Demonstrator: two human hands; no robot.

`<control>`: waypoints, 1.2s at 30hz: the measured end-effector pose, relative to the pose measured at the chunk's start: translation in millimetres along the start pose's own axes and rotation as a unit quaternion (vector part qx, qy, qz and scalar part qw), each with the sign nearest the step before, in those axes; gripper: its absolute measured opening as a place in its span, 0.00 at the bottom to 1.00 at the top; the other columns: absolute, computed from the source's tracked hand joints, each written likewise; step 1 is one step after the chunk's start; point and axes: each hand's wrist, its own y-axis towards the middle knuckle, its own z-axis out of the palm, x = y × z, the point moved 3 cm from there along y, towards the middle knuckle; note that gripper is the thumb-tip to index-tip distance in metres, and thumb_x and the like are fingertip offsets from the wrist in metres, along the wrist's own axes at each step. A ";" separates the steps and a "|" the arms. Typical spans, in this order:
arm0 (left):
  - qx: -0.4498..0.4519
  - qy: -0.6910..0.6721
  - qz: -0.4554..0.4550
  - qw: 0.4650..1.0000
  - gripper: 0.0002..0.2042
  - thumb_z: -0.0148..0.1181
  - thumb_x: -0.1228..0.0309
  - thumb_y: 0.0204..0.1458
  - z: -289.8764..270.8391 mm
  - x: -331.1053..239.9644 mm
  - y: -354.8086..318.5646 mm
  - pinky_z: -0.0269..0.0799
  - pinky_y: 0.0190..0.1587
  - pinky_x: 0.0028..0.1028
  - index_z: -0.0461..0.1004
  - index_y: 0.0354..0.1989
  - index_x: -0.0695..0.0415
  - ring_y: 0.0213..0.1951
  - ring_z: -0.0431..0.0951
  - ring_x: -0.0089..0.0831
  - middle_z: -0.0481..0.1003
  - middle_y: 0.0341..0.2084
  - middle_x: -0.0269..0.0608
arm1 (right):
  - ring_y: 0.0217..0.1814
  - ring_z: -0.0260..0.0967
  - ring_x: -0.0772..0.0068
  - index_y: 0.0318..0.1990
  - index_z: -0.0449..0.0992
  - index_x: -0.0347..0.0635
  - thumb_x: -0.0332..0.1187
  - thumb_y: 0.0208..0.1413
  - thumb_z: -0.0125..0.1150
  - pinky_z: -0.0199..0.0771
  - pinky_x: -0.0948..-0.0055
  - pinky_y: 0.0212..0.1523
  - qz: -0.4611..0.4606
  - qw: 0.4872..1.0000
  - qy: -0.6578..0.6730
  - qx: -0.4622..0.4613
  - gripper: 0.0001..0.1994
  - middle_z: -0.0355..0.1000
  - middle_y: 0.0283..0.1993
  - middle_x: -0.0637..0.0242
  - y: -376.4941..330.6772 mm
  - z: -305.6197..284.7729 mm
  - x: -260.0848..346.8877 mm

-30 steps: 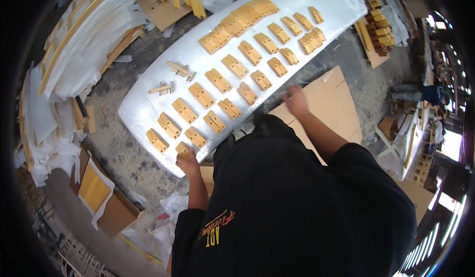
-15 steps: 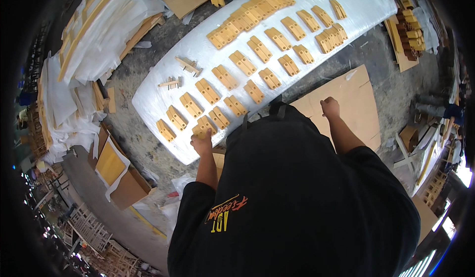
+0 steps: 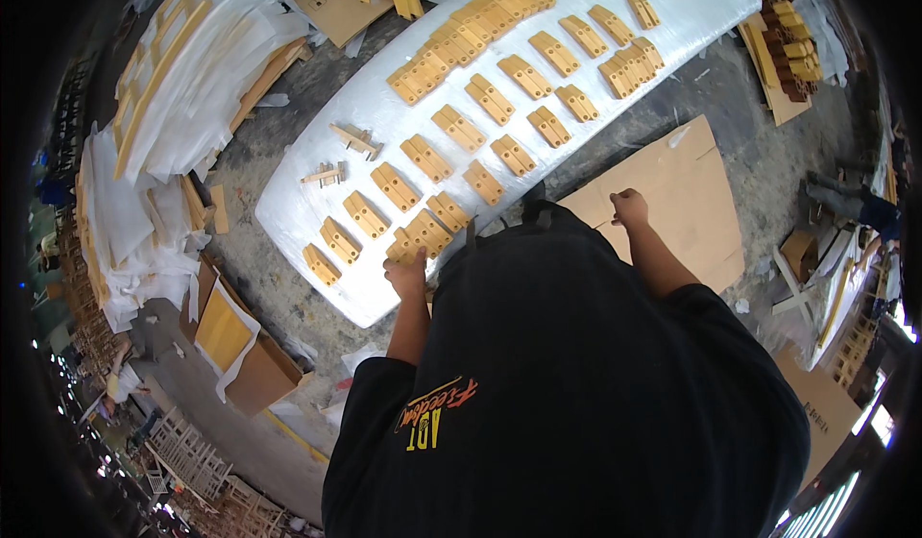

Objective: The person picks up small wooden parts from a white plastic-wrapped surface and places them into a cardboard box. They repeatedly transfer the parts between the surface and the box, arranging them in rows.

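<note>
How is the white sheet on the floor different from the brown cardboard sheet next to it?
The white sheet is long, glossy and covered with rows of yellow wooden pieces; the cardboard sheet is shorter, matte brown and bears only the right hand. The left hand touches pieces on the white sheet. Both lie flat on the concrete floor.

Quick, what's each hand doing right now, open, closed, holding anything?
Left hand: resting on a yellow wooden block on the white sheet; whether it grips cannot be told.
Right hand: loosely curled, holding nothing, above the cardboard.
</note>
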 end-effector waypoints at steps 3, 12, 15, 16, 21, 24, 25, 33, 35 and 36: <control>-0.015 0.022 -0.014 1.000 0.44 0.78 0.48 0.41 2.9 -6.2 -1.7 0.78 0.52 0.43 0.64 0.53 0.76 0.49 0.79 0.56 0.74 0.48 0.69 | 0.24 0.80 0.57 0.41 0.78 0.30 0.40 0.56 0.63 0.85 0.63 0.29 -0.027 0.999 0.016 0.025 0.17 0.79 0.31 0.51 4.0 8.6 5.3; 0.061 0.034 -0.034 0.997 0.50 0.77 0.46 0.41 27.5 -35.6 -8.5 0.72 0.59 0.47 0.57 0.61 0.73 0.56 0.72 0.63 0.67 0.54 0.73 | 0.26 0.79 0.61 0.45 0.76 0.29 0.38 0.59 0.65 0.85 0.65 0.24 -0.035 0.988 0.106 0.104 0.17 0.77 0.35 0.52 29.4 32.5 45.5; 0.072 0.033 -0.036 0.996 0.50 0.77 0.46 0.41 36.3 -51.0 -13.1 0.72 0.59 0.47 0.56 0.61 0.73 0.56 0.72 0.63 0.67 0.54 0.73 | 0.26 0.79 0.61 0.47 0.75 0.29 0.38 0.58 0.66 0.85 0.65 0.24 -0.047 0.988 0.107 0.100 0.19 0.77 0.36 0.52 44.1 38.0 54.8; 0.074 0.035 -0.038 0.996 0.50 0.77 0.46 0.41 39.2 -54.9 -14.9 0.72 0.59 0.47 0.56 0.61 0.73 0.56 0.72 0.63 0.67 0.54 0.73 | 0.26 0.79 0.61 0.48 0.75 0.29 0.38 0.57 0.67 0.85 0.65 0.24 -0.053 0.990 0.100 0.088 0.20 0.77 0.37 0.51 46.7 39.0 61.2; 0.087 0.033 -0.046 0.995 0.51 0.77 0.46 0.41 54.1 -71.4 -18.9 0.72 0.59 0.46 0.55 0.61 0.73 0.56 0.73 0.62 0.67 0.54 0.73 | 0.26 0.81 0.58 0.48 0.75 0.29 0.38 0.55 0.68 0.85 0.64 0.26 -0.066 0.985 0.136 0.080 0.21 0.78 0.33 0.51 58.5 35.6 90.4; 0.085 0.026 -0.055 0.995 0.51 0.77 0.46 0.41 64.7 -80.2 -20.6 0.72 0.60 0.46 0.56 0.61 0.72 0.56 0.73 0.62 0.67 0.55 0.72 | 0.25 0.81 0.59 0.46 0.75 0.29 0.37 0.55 0.66 0.84 0.64 0.25 -0.053 0.986 0.137 0.083 0.19 0.78 0.31 0.52 67.7 25.3 98.1; 0.080 0.037 -0.058 0.994 0.51 0.77 0.46 0.41 68.3 -83.9 -22.1 0.72 0.60 0.46 0.56 0.61 0.72 0.56 0.73 0.61 0.67 0.55 0.72 | 0.25 0.80 0.60 0.46 0.75 0.29 0.37 0.55 0.66 0.85 0.65 0.25 -0.050 0.985 0.142 0.084 0.19 0.78 0.33 0.52 71.3 20.3 99.7; 0.062 0.066 -0.037 0.995 0.51 0.77 0.45 0.41 86.7 -113.0 -32.8 0.72 0.60 0.45 0.57 0.60 0.74 0.56 0.74 0.60 0.69 0.54 0.72 | 0.22 0.79 0.62 0.47 0.76 0.28 0.38 0.54 0.65 0.82 0.68 0.28 -0.084 0.986 0.123 0.075 0.21 0.77 0.27 0.54 109.4 -22.2 109.1; 0.065 0.063 -0.044 0.995 0.51 0.76 0.44 0.41 94.9 -122.5 -37.6 0.72 0.60 0.45 0.57 0.60 0.74 0.56 0.74 0.60 0.69 0.54 0.72 | 0.25 0.80 0.60 0.50 0.75 0.28 0.39 0.55 0.66 0.83 0.65 0.29 -0.075 0.982 0.134 0.108 0.22 0.78 0.32 0.51 121.9 -28.2 109.7; 0.067 0.063 -0.048 0.995 0.51 0.76 0.44 0.41 99.1 -127.6 -39.4 0.72 0.60 0.45 0.57 0.60 0.74 0.56 0.74 0.61 0.69 0.54 0.72 | 0.26 0.80 0.59 0.51 0.74 0.28 0.39 0.55 0.67 0.84 0.63 0.29 -0.069 0.980 0.140 0.124 0.23 0.78 0.35 0.50 127.3 -29.7 109.4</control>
